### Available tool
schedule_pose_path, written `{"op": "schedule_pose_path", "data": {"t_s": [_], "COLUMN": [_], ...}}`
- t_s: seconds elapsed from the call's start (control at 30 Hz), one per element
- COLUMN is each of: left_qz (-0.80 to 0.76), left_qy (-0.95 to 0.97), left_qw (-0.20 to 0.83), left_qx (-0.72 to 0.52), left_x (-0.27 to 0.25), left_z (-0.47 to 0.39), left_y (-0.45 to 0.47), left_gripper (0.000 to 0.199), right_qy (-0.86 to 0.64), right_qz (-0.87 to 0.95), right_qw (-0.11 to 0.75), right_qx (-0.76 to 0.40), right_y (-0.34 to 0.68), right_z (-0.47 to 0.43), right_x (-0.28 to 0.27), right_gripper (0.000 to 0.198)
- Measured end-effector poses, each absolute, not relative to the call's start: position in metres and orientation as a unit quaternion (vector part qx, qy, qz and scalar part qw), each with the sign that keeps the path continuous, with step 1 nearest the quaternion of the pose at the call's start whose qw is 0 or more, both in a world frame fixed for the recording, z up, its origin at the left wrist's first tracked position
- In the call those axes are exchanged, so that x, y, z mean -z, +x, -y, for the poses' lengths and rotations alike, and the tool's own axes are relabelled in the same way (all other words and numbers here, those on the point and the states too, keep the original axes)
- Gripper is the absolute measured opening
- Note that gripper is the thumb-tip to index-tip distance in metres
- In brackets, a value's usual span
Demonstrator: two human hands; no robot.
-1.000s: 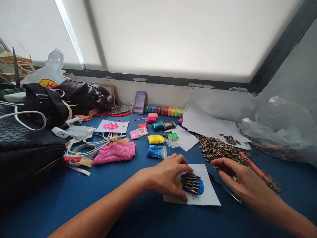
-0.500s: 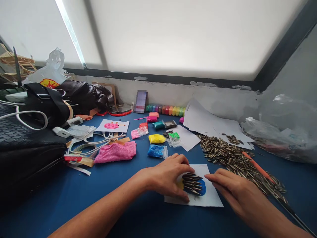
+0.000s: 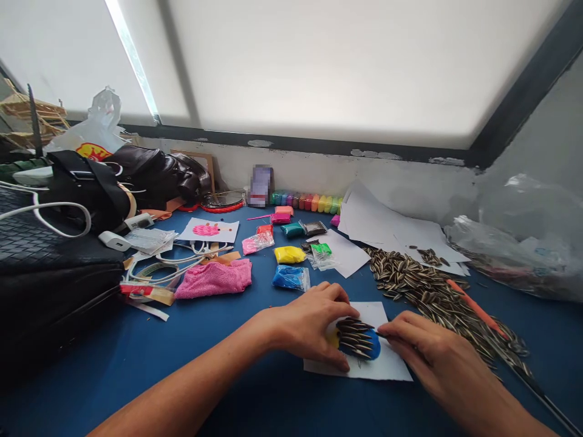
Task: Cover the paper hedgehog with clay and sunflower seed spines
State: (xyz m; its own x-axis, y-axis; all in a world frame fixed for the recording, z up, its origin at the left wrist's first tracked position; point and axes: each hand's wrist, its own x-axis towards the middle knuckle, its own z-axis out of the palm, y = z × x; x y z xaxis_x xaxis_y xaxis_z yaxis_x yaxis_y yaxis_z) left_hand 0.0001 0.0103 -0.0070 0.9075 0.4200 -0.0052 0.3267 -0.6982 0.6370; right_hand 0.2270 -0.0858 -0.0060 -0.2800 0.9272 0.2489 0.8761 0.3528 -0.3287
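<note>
A small sheet of white paper [image 3: 387, 367] lies before me, bearing a blue clay shape [image 3: 375, 346] with a bit of yellow clay [image 3: 334, 338] at its left end. Rows of striped sunflower seeds [image 3: 355, 340] stick into the blue clay, tips pointing right. My left hand [image 3: 314, 328] rests over the paper's left side, thumb and fingers spread around the clay. My right hand [image 3: 432, 349] is at the paper's right edge, finger and thumb pinched on a dark, slim sunflower seed [image 3: 381, 333] beside the blue clay. Its inner fingers are partly hidden.
A heap of sunflower seeds [image 3: 410, 276] with an orange-handled tool [image 3: 476, 308] lies at right. Clay packets, yellow [image 3: 289, 255] and blue [image 3: 290, 277] among them, sit ahead. A pink cloth [image 3: 214, 279], cables and a black bag [image 3: 54, 285] are at left.
My right hand has shifted very slightly, and the dark seed at its fingertips shows more plainly. My left hand keeps its place on the paper. The whole view has moved a touch.
</note>
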Motion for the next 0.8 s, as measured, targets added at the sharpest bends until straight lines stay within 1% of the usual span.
{"op": "schedule_pose_path", "data": {"t_s": [0.2, 0.43, 0.8], "left_qz": [-0.203, -0.201, -0.185], "left_qy": [0.917, 0.921, 0.927], "left_qw": [0.335, 0.326, 0.316], "left_qx": [-0.069, -0.068, -0.081], "left_x": [0.0065, 0.0060, 0.0104], "left_z": [-0.0108, -0.0107, -0.0117], "left_y": [-0.0008, -0.0002, -0.0006], "left_gripper": [0.067, 0.071, 0.067], "right_qy": [-0.565, -0.560, -0.550], "right_qz": [0.800, 0.807, 0.817], "right_qw": [0.197, 0.188, 0.175], "right_qx": [-0.038, -0.009, 0.018], "right_y": [0.2252, 0.2245, 0.2226], "right_z": [0.0862, 0.0854, 0.0850], "right_x": [0.0071, 0.0100, 0.0135], "right_gripper": [0.026, 0.026, 0.027]}}
